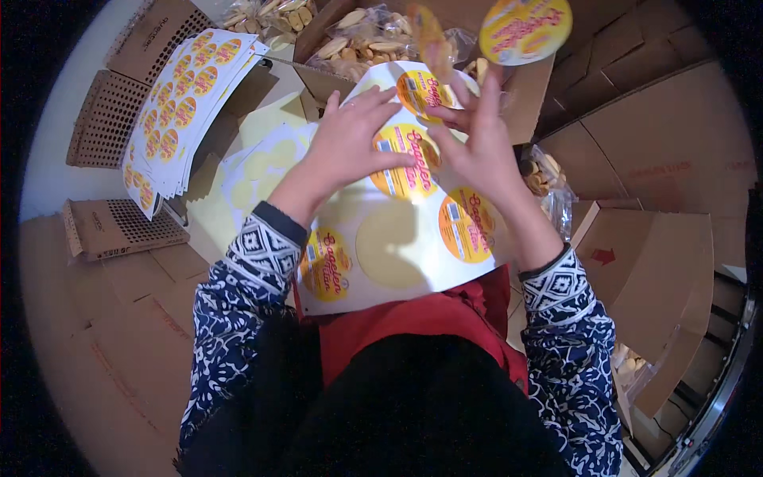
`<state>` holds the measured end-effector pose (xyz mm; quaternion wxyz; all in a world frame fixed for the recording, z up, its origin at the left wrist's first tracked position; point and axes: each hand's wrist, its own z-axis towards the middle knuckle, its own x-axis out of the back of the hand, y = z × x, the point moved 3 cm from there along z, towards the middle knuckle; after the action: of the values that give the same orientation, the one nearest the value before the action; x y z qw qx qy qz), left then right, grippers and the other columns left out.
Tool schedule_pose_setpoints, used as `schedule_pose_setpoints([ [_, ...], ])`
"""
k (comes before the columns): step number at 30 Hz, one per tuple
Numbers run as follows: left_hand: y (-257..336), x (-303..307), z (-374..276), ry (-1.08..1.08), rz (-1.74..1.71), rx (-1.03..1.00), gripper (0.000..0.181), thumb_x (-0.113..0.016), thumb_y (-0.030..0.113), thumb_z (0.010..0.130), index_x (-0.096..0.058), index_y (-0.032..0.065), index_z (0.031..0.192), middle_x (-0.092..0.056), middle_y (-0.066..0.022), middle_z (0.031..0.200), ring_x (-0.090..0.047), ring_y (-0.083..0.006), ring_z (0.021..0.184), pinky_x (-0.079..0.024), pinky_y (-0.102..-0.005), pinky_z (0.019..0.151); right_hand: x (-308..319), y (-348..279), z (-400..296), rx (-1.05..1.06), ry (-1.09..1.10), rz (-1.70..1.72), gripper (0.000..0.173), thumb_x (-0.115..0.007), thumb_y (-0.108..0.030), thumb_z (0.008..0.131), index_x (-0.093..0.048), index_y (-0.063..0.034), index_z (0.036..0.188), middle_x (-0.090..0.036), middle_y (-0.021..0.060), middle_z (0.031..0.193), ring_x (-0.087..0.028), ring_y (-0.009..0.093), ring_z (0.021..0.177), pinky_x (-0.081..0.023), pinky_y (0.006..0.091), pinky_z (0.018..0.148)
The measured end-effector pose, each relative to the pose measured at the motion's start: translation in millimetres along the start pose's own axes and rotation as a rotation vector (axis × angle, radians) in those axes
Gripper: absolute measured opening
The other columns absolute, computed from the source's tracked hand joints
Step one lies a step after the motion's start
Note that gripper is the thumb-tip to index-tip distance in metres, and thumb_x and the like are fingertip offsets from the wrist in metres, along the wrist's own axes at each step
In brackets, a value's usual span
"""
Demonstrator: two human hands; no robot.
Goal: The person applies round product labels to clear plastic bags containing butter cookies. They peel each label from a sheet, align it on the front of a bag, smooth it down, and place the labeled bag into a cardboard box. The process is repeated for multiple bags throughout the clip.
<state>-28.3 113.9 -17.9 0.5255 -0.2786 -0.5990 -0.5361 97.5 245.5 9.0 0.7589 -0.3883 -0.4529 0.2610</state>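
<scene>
A sheet of round yellow-and-orange stickers (pixel 387 238) lies across my lap, with one bare round gap where the backing shows. My left hand (pixel 363 137) rests on the sheet's upper part with its fingers spread, its thumb over a sticker (pixel 405 161). My right hand (pixel 477 131) is raised at the sheet's upper right edge, and round stickers stand at its fingertips: one faces up (pixel 526 30), another (pixel 432 42) is seen at a slant and blurred. Whether both cling to the fingers is partly hidden.
A stack of printed sticker sheets (pixel 179 107) leans at the upper left, beside used backing sheets (pixel 262 161). Bags of biscuits (pixel 363 42) fill an open cardboard box (pixel 524 101) ahead. More bagged biscuits (pixel 545 173) and a cardboard box (pixel 650 256) are at the right.
</scene>
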Motion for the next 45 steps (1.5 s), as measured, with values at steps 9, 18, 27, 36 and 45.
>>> schedule_pose_setpoints([
  [9,8,4,-20,0.255,-0.066,-0.105,0.064,-0.079,0.045,0.058,-0.061,0.0064,0.107,-0.060,-0.0095,0.114,-0.054,-0.0326,0.110,-0.036,-0.0498,0.094,-28,13,-14,0.082,-0.047,-0.068,0.105,-0.070,-0.012,0.075,0.009,-0.0081,0.145,-0.044,0.0184,0.137,-0.058,0.034,0.108,-0.048,0.0403,0.090],
  [18,20,18,-28,0.286,-0.071,-0.137,0.043,-0.079,0.033,0.054,-0.064,0.0083,0.087,-0.060,-0.0044,0.085,-0.056,-0.0248,0.078,-0.046,-0.0382,0.074,-31,-4,-13,0.092,-0.007,-0.035,0.098,-0.069,-0.007,0.074,-0.003,-0.0098,0.147,-0.055,0.0154,0.125,-0.063,0.033,0.091,-0.051,0.0401,0.081],
  [27,17,11,-32,0.300,-0.259,-0.043,0.051,-0.082,0.026,0.055,-0.067,0.0124,0.102,-0.065,-0.0082,0.099,-0.061,-0.0293,0.092,-0.049,-0.0402,0.079,-32,-18,-17,0.264,0.055,-0.117,0.073,-0.068,0.000,0.072,-0.035,-0.0076,0.137,-0.062,0.0194,0.104,-0.063,0.035,0.087,-0.053,0.0396,0.074],
  [36,7,2,-45,0.294,-0.688,-0.013,0.048,-0.077,0.026,0.072,-0.061,0.0094,0.114,-0.063,-0.0093,0.112,-0.058,-0.0252,0.105,-0.045,-0.0378,0.091,-34,-15,-21,0.476,0.209,-0.225,0.072,-0.072,0.000,0.066,-0.043,-0.0080,0.131,-0.060,0.0165,0.118,-0.066,0.030,0.081,-0.055,0.0356,0.068],
  [45,-18,12,-49,0.258,-0.096,-0.005,0.065,-0.080,0.034,0.062,-0.056,0.0042,0.115,-0.057,-0.0121,0.122,-0.053,-0.0301,0.114,-0.043,-0.0394,0.094,-1,11,-15,0.053,0.437,-0.019,0.096,-0.071,-0.003,0.072,-0.008,-0.0062,0.145,-0.067,0.0180,0.097,-0.068,0.025,0.085,-0.053,0.0335,0.073],
])
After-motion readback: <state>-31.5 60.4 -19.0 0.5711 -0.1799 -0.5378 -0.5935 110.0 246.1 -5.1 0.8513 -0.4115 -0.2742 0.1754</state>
